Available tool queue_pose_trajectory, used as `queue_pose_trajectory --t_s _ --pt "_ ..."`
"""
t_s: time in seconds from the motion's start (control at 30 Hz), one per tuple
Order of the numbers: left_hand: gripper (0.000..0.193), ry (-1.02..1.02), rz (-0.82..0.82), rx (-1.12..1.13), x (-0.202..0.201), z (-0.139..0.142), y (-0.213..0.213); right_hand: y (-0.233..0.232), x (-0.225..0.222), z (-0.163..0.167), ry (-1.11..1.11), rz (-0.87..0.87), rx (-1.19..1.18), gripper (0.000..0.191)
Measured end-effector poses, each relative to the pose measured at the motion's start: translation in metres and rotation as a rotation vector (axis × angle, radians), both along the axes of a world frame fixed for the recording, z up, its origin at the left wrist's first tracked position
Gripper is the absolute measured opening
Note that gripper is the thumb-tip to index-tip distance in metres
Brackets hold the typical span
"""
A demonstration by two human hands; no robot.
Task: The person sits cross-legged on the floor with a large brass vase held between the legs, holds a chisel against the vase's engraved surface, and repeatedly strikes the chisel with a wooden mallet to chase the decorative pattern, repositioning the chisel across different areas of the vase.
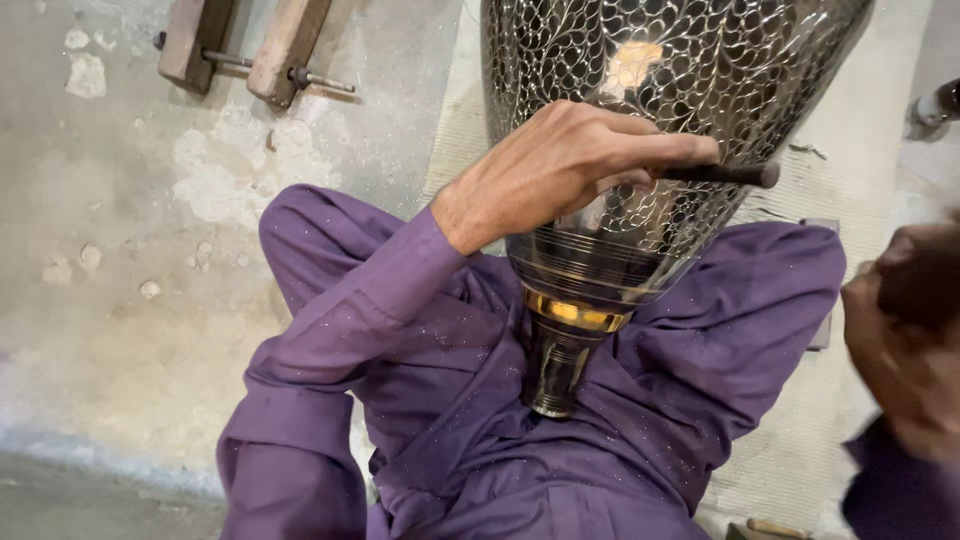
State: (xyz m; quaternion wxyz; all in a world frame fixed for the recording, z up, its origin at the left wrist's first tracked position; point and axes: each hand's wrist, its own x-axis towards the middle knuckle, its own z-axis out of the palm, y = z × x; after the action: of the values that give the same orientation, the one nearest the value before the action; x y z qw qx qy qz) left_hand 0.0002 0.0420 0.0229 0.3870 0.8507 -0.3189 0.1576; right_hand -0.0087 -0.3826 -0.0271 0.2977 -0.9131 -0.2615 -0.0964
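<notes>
Two hands are in play here: your left hand (560,165) is closed around a dark metal punch (720,174), its tip laid against the engraved metal vase (680,70) that rests neck-down in your purple-clad lap, while your right hand (905,330) is a blur at the frame's edge, so I cannot tell what it grips. Leaf patterning already covers most of the visible body; the banded lower section and gold collar (578,312) look plain, judging from here.

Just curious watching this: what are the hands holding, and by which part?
Left hand grips a dark metal rod near one end, against the vase. Right hand is too blurred to tell.
</notes>
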Motion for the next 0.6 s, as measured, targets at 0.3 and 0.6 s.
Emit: queue_pose_trajectory --t_s 0.3,0.6 --pt "0.05 0.044 0.092 -0.126 -0.003 -0.018 -0.003 0.018 0.035 0.035 -0.075 -0.013 -0.272 0.013" --pt "0.052 0.063 0.152 -0.204 -0.014 -0.017 -0.004 0.05 0.062 0.064 -0.071 0.101 -0.259 0.014"
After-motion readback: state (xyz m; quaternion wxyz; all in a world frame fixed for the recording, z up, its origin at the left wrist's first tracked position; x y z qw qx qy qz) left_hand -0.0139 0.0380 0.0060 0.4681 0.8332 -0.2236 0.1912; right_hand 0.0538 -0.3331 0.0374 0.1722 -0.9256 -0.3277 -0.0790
